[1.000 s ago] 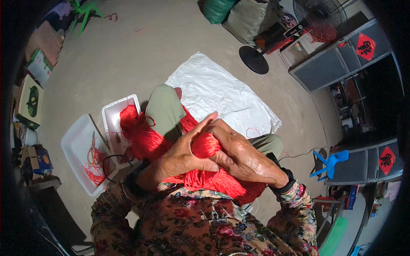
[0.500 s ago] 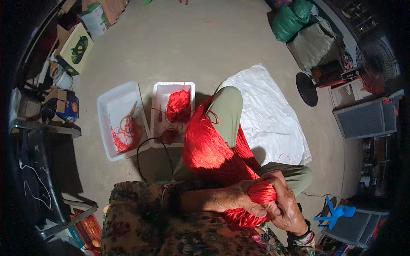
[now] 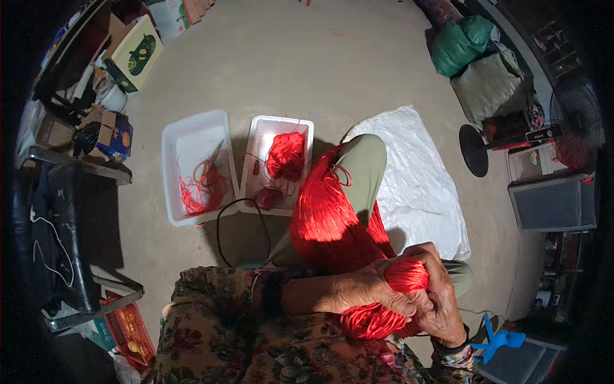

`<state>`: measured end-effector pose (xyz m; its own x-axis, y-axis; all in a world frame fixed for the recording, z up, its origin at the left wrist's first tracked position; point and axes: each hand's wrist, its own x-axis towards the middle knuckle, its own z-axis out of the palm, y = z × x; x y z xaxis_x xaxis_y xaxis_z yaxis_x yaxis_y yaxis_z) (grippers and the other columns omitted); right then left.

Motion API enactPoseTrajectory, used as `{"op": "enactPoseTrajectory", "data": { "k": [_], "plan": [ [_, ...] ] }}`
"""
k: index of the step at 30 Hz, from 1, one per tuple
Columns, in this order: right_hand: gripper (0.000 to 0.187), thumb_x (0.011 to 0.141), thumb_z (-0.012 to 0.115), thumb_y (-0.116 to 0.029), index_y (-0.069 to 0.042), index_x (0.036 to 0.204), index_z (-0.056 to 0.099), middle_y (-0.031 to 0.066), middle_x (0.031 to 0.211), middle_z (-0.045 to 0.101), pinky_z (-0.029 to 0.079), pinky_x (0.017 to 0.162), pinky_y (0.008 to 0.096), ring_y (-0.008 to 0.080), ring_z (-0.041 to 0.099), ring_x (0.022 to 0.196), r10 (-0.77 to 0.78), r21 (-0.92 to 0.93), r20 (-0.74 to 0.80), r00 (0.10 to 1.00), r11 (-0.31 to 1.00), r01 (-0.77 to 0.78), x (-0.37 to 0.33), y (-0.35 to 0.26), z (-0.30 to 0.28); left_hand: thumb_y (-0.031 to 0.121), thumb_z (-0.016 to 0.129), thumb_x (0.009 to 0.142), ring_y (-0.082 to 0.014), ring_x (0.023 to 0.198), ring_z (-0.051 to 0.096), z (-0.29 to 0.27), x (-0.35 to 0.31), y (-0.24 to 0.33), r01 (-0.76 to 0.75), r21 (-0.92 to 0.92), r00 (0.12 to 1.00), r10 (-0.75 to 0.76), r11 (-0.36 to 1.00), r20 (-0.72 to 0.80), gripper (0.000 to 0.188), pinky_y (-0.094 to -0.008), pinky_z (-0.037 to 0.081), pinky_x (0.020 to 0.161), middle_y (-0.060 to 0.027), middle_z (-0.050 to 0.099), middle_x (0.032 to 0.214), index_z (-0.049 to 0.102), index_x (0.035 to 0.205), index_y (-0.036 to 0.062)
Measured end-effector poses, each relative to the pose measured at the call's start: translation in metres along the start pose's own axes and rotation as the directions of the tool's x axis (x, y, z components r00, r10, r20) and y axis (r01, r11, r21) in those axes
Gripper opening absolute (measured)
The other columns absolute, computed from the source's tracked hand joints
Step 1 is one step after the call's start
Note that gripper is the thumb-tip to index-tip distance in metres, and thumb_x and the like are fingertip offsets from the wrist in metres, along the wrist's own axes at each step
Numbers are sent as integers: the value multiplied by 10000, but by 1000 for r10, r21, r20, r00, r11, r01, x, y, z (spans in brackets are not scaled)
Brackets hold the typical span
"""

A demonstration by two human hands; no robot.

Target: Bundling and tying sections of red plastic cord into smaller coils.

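A thick skein of red cord [image 3: 326, 221] is draped over my bent knee and runs down into my lap. My left hand [image 3: 374, 291] reaches across from the left with its fingers closed around the skein, thumb lying over the strands. Close against it, my right hand [image 3: 441, 304] grips the same bundle from the other side. Between the two hands the cord bulges up as a rounded bunch, and more loops hang below, by my floral top. The fingers under the bunch are partly hidden.
Ahead on the left stand two white trays. One tray [image 3: 171, 173] contains scissors [image 3: 206, 169] and loose red strands; the other tray [image 3: 254, 144] has a red cord bundle [image 3: 286, 157]. A white sheet [image 3: 422, 173] lies right of my knee. A fan [image 3: 473, 150] stands farther right.
The whole view has shifted slightly, so the trays and knee appear farther right. Both hands keep their hold on the skein, and my right hand's knuckles are raised a little.
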<state>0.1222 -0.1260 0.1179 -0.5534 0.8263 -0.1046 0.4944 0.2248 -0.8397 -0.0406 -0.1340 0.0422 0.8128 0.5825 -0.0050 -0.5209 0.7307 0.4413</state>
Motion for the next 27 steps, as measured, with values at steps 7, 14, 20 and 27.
{"op": "enactPoseTrajectory", "data": {
  "k": [7,14,20,27],
  "plan": [
    [333,898,604,-219,36,1088,505,211,1041,528,434,855,413,392,543,946,-104,-46,29,994,993,105,21,-4,-5,85,756,784,-89,867,567,-13,3,9,-298,363,952,303,883,43,327,-297,485,795,-9,604,901,565,1040,19],
    [283,830,687,-132,29,1038,582,181,1037,557,449,854,377,330,559,958,-142,-158,24,990,977,144,44,-12,1,76,697,778,-41,706,461,-30,-13,37,-107,618,971,216,779,-104,135,-283,420,611,39,511,699,580,822,24],
    [222,830,656,-86,28,1000,571,148,1081,516,425,875,334,262,525,970,-206,-37,32,978,978,207,70,-12,16,55,702,737,-59,696,491,-53,-24,37,-133,697,926,339,704,-166,172,-298,422,601,6,547,724,571,827,-11],
    [222,779,603,-42,40,982,566,133,1101,498,416,876,301,218,524,964,-88,188,29,996,979,81,80,-14,24,54,710,700,-119,717,565,-51,-34,46,-42,647,895,317,761,-314,351,-314,453,593,-74,575,755,493,892,-142]
  ]
}}
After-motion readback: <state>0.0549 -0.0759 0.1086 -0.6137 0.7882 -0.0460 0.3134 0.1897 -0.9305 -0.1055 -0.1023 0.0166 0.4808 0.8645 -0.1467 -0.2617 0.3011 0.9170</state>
